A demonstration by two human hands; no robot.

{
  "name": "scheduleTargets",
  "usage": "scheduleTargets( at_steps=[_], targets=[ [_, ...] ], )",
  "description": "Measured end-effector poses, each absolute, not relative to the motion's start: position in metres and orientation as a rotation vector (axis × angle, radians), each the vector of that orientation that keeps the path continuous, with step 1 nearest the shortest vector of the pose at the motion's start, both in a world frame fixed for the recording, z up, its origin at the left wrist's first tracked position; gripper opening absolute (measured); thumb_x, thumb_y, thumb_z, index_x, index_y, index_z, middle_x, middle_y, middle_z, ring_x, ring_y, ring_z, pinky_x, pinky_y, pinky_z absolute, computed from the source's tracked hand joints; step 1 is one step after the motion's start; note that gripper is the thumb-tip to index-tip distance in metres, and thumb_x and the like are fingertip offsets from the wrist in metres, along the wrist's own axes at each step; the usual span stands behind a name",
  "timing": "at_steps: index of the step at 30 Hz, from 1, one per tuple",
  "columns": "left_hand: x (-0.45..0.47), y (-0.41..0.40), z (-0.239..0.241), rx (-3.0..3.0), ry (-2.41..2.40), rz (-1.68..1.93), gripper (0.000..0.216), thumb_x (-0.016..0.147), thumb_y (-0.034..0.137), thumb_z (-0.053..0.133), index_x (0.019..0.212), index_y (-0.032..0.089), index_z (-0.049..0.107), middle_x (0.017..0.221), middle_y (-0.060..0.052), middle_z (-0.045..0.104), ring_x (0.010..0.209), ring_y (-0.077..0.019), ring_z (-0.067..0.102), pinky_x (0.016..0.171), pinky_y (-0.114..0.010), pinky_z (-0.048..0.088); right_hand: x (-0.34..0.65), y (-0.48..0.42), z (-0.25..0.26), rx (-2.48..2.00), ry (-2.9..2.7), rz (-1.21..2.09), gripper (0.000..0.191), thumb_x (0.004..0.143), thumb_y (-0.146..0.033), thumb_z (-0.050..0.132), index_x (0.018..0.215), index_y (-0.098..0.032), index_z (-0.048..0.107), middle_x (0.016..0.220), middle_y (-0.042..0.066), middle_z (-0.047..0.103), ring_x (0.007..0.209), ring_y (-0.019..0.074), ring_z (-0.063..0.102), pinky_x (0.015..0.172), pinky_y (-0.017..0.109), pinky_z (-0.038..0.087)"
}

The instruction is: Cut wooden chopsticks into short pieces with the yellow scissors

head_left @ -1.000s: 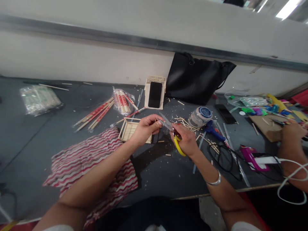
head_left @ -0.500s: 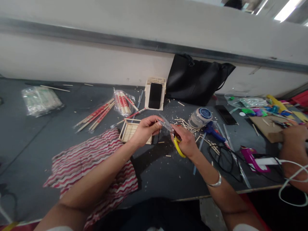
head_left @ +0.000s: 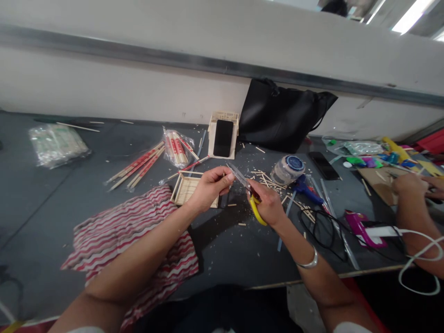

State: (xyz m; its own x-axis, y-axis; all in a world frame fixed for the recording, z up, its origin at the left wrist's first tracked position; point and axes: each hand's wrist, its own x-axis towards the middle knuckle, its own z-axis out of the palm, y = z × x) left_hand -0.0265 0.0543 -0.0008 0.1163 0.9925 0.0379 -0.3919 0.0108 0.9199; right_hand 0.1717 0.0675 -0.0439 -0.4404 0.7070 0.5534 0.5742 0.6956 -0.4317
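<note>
My right hand (head_left: 268, 202) grips scissors (head_left: 255, 209) with yellow handles, their blades pointing up and left. The blade tips are close beside the fingertips of my left hand (head_left: 211, 187). Those fingers are pinched together; whatever small piece they hold is too small to name. Behind and below my left hand is a small open tray of light wooden sticks (head_left: 185, 192), partly hidden by the hand. Short cut stick pieces (head_left: 263, 178) lie scattered beyond my right hand.
Nearby are a striped cloth (head_left: 132, 236), bundled chopsticks (head_left: 137, 166), a phone (head_left: 224, 138) on a stick-built stand, a lidded jar (head_left: 287, 170), a blue glue gun (head_left: 308, 192) with black cord, and a purple glue gun (head_left: 362, 229). At right, a co-worker's hand (head_left: 411, 185) works over cardboard (head_left: 376, 185).
The scissor blades look closer together now. My hands have stayed in almost the same place. The co-worker's hand has moved left, with a second hand now showing at the edge.
</note>
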Motion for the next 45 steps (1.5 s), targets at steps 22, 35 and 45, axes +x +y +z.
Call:
scheduleTargets(
  at_steps=[22, 35, 45],
  targets=[
    [-0.012, 0.045, -0.009, 0.857, 0.947, 0.86, 0.013, 0.087, 0.011, 0.06, 0.099, 0.015, 0.056, 0.071, 0.0, 0.068, 0.055, -0.011, 0.065, 0.056, -0.025, 0.055, 0.161, 0.065, -0.03, -0.95, -1.483, 0.967, 0.033, 0.08, -0.029, 0.066, 0.11, -0.026, 0.053, 0.07, -0.008, 0.058, 0.051, 0.0088, 0.052, 0.051, 0.025, 0.046],
    [-0.016, 0.046, -0.014, 0.837, 0.795, 0.777, 0.03, 0.078, 0.039, 0.082, 0.077, 0.013, 0.067, 0.07, -0.007, 0.073, 0.059, -0.014, 0.07, 0.05, -0.02, 0.053, 0.162, 0.066, -0.029, -0.897, -1.682, 1.086, 0.035, 0.079, -0.031, 0.068, 0.112, -0.025, 0.055, 0.072, -0.007, 0.06, 0.057, 0.0092, 0.054, 0.055, 0.024, 0.045],
    [-0.017, 0.047, -0.017, 0.778, 0.69, 0.692, 0.015, 0.078, 0.02, 0.079, 0.086, 0.01, 0.071, 0.081, -0.011, 0.076, 0.073, -0.0166, 0.073, 0.065, -0.024, 0.057, 0.163, 0.069, -0.031, -0.958, -1.822, 0.898, 0.03, 0.081, -0.03, 0.065, 0.11, -0.025, 0.057, 0.074, -0.005, 0.064, 0.061, 0.0103, 0.06, 0.059, 0.024, 0.051]
  ],
)
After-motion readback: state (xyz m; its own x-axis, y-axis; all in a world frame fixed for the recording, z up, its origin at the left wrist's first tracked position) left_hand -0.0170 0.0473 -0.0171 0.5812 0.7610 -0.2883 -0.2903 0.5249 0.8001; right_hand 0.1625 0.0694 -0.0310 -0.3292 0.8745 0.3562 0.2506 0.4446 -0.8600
